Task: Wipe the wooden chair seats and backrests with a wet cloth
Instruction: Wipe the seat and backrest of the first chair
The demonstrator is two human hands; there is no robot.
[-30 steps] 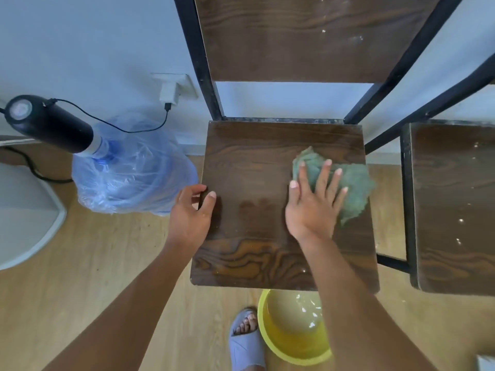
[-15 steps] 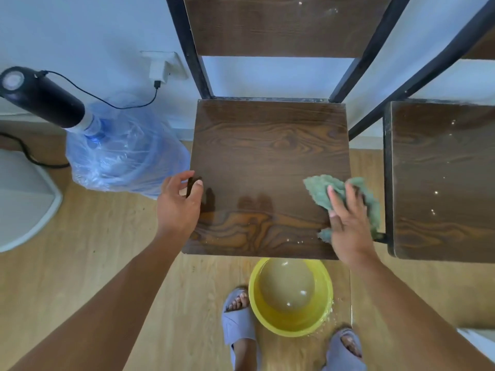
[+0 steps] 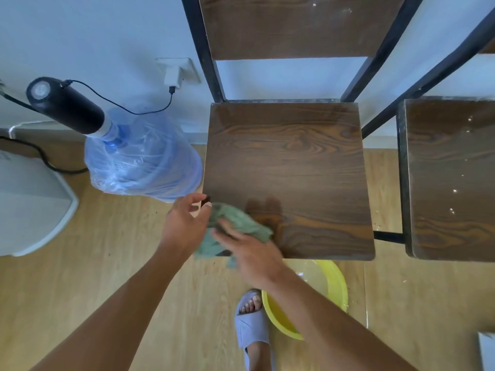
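Observation:
A dark wooden chair seat (image 3: 289,167) with a black metal frame fills the middle, its backrest (image 3: 294,25) above. A green cloth (image 3: 238,223) lies bunched on the seat's front left corner and hangs over the edge. My right hand (image 3: 251,250) presses on the cloth, blurred with motion. My left hand (image 3: 184,223) is at the seat's left edge, fingers spread, its thumb touching the cloth. A second wooden chair seat (image 3: 452,180), speckled with white spots, stands to the right.
A yellow basin (image 3: 334,287) of water sits on the wooden floor under the seat's front edge, beside my slippered foot (image 3: 251,325). A blue water bottle (image 3: 142,159) with a black pump (image 3: 64,105) stands left, wired to a wall socket (image 3: 174,73). A white object (image 3: 29,199) is far left.
My right hand has swept the cloth from the seat's right side across the front to its front left corner. My left hand has loosened from the seat's edge and opened beside the cloth.

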